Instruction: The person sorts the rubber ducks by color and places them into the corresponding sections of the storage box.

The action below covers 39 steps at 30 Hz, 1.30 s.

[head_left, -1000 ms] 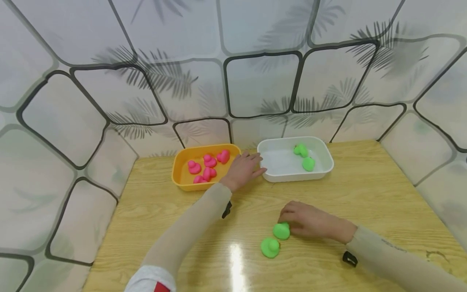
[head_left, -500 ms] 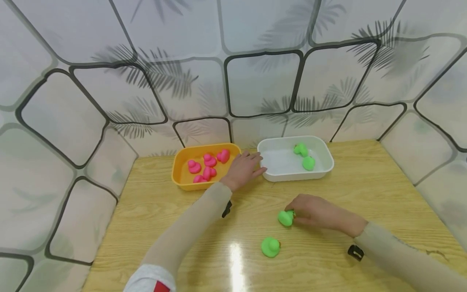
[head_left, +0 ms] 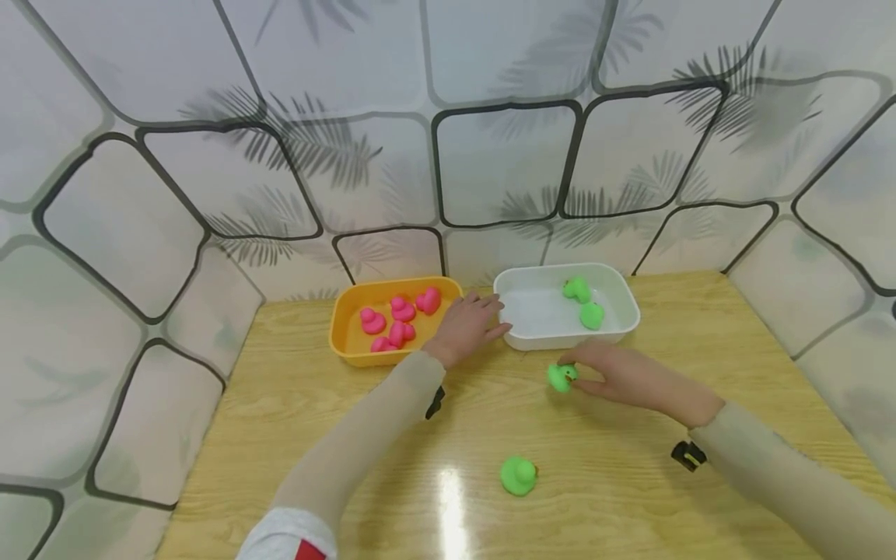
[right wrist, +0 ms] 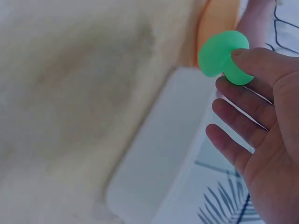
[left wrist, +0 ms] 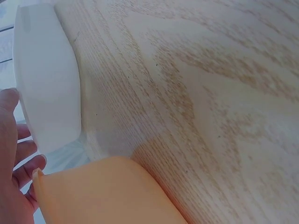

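An orange tray (head_left: 346,327) and a white tray (head_left: 616,299) are set side by side at the far edge of the tabletop (head_left: 735,342), close against the patterned wall (head_left: 504,163). In the orange tray, 5 pink ducks (head_left: 400,319) are seen, clustered toward its middle and near side. In the white tray, 2 green ducks (head_left: 585,302) are seen near its right end; the left part of its floor is bare.

A green duck (head_left: 561,376) is pinched between thumb and fingertips of the right hand (head_left: 616,375), the remaining fingers being loosely extended, as shown in the right wrist view. The held duck is located just in front of the near rim of the white tray and appears lifted off the wood. A second loose green duck (head_left: 519,475) is left on the tabletop, well apart from both trays, beside a bright glare patch.

The left hand (head_left: 467,324) is laid between the 2 trays, fingers relaxed and straight, nothing gripped; the orange tray's corner is touched by its fingertips (left wrist: 37,173) in the left wrist view.

Open wood is seen to the right of the white tray and across the near half of the tabletop.
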Each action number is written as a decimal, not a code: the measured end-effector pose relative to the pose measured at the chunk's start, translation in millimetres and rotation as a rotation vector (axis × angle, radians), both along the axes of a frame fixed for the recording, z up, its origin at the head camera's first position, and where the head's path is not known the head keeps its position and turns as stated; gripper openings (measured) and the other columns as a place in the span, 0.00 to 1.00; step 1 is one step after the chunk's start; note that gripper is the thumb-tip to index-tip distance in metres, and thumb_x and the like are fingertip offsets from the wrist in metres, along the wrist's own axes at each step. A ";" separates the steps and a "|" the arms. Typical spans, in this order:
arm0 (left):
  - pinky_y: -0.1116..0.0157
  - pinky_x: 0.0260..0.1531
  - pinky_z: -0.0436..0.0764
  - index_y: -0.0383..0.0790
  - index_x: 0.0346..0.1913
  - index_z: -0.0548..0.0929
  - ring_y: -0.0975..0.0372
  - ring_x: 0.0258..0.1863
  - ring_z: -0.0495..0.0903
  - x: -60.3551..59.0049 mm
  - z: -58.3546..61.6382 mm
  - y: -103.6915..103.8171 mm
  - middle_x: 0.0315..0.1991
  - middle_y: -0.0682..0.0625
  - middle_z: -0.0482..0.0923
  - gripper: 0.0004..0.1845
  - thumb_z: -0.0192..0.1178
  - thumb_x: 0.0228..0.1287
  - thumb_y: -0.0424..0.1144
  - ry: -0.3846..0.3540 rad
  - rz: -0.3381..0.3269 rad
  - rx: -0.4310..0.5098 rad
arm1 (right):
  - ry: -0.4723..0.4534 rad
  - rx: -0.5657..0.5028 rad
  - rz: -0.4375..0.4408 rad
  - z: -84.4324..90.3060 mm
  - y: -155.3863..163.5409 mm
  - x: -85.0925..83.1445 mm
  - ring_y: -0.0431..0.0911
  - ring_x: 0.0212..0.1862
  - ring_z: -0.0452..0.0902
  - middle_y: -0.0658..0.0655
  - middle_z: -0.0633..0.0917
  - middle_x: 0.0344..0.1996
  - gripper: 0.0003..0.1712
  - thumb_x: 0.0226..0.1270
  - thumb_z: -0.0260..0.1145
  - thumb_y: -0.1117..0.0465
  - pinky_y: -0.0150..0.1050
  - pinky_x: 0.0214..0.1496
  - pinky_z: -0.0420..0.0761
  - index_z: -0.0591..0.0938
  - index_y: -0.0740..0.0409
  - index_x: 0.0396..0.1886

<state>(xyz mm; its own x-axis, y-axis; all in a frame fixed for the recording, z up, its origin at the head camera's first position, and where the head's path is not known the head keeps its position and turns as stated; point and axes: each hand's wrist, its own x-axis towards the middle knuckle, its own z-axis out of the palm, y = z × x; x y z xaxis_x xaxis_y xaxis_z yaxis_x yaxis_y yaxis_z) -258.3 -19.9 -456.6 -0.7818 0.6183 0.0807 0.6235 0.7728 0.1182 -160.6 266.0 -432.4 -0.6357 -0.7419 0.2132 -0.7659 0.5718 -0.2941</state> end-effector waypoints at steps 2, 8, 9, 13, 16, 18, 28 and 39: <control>0.52 0.68 0.73 0.43 0.70 0.78 0.53 0.65 0.72 0.2 0.1 -0.5 0.73 0.48 0.73 0.28 0.51 0.81 0.58 -0.002 0.001 0.005 | 0.053 -0.015 0.012 6.4 1.8 -6.6 0.49 0.46 0.84 0.52 0.88 0.44 0.19 0.60 0.78 0.67 0.48 0.48 0.84 0.86 0.60 0.51; 0.54 0.66 0.74 0.43 0.70 0.78 0.53 0.63 0.73 0.1 -0.2 -0.5 0.73 0.48 0.74 0.28 0.51 0.81 0.59 0.014 -0.003 0.003 | 0.137 -0.027 -0.029 32.1 9.2 -26.5 0.49 0.46 0.84 0.52 0.89 0.43 0.19 0.56 0.81 0.67 0.48 0.46 0.84 0.87 0.60 0.49; 0.54 0.66 0.74 0.43 0.70 0.78 0.53 0.63 0.73 0.0 -0.3 -0.4 0.72 0.48 0.74 0.28 0.51 0.81 0.59 0.015 -0.003 0.001 | 0.146 -0.026 -0.034 36.7 10.5 -29.9 0.49 0.45 0.83 0.53 0.88 0.42 0.19 0.56 0.81 0.67 0.48 0.45 0.83 0.87 0.60 0.48; 0.53 0.68 0.73 0.43 0.70 0.78 0.53 0.66 0.72 0.2 -0.2 0.1 0.73 0.48 0.74 0.28 0.51 0.81 0.58 0.013 0.004 -0.007 | 0.159 0.001 -0.069 52.0 15.7 -44.0 0.52 0.45 0.83 0.56 0.89 0.43 0.19 0.58 0.80 0.67 0.50 0.44 0.83 0.87 0.62 0.50; 0.53 0.70 0.72 0.43 0.71 0.78 0.53 0.67 0.72 0.0 -0.4 0.2 0.73 0.48 0.73 0.28 0.51 0.81 0.58 0.012 0.010 -0.009 | 0.112 0.032 -0.119 63.1 18.4 -53.7 0.55 0.48 0.83 0.58 0.89 0.46 0.18 0.62 0.78 0.66 0.52 0.48 0.83 0.86 0.64 0.52; 0.53 0.69 0.72 0.43 0.71 0.78 0.53 0.67 0.72 -0.4 -1.1 0.3 0.73 0.48 0.73 0.29 0.51 0.81 0.58 0.014 0.010 -0.013 | 0.079 0.048 -0.153 69.9 20.0 -59.8 0.57 0.50 0.83 0.60 0.88 0.48 0.18 0.65 0.76 0.66 0.55 0.51 0.82 0.86 0.65 0.53; 0.53 0.69 0.72 0.43 0.71 0.78 0.53 0.67 0.72 -0.4 -1.5 0.7 0.74 0.48 0.73 0.29 0.51 0.81 0.59 0.006 0.013 -0.006 | 0.002 0.087 -0.218 86.6 20.6 -90.3 0.61 0.54 0.81 0.63 0.87 0.51 0.18 0.69 0.73 0.65 0.59 0.56 0.79 0.85 0.66 0.56; 0.54 0.70 0.72 0.44 0.71 0.78 0.53 0.67 0.72 -1.2 -2.5 1.4 0.74 0.49 0.73 0.29 0.51 0.81 0.59 0.010 0.021 -0.014 | -0.091 0.124 -0.272 81.8 22.4 -109.8 0.64 0.55 0.82 0.67 0.86 0.52 0.20 0.73 0.70 0.62 0.63 0.59 0.78 0.82 0.69 0.59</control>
<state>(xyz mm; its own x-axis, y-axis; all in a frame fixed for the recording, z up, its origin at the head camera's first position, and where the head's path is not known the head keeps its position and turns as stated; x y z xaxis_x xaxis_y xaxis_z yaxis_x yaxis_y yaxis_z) -259.5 -18.5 -459.1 -0.7938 0.6028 0.0802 0.6081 0.7874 0.1008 -270.4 288.4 -350.6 -0.8269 -0.5586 0.0646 -0.5534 0.7880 -0.2698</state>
